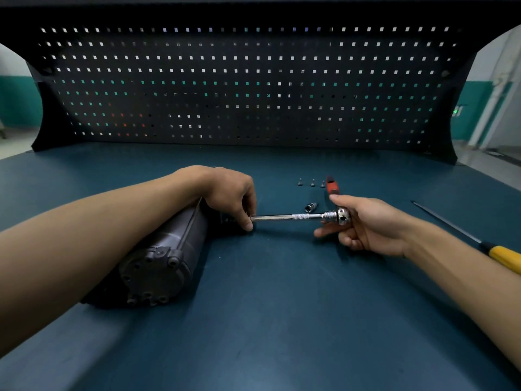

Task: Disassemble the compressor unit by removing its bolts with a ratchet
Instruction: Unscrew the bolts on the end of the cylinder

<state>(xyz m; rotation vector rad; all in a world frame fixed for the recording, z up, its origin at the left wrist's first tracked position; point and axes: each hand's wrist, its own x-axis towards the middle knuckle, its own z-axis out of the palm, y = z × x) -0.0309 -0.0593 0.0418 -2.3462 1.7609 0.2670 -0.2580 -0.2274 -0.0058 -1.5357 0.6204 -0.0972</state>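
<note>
Compressor unit (163,258) lies on the table (282,320) toward 8 o'clock, under the left forearm. At its far end the left hand (228,193) pinches the ratchet (338,215) extension tip with its fingers (248,224). The right hand (369,224) grips the ratchet head at 3 o'clock. Best keep the bar straight and seated, swinging in short strokes.

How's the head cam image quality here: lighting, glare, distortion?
Head view: heavy wide-angle bowing, so the pegboard and table edges curve. It is dim overall, and the black compressor loses detail. Backlight shines through the pegboard holes. The ratchet head shows bright glints, with a soft shadow under its bar. Mid-frame is fairly sharp, and the screwdriver looks stretched at the right edge.
</note>
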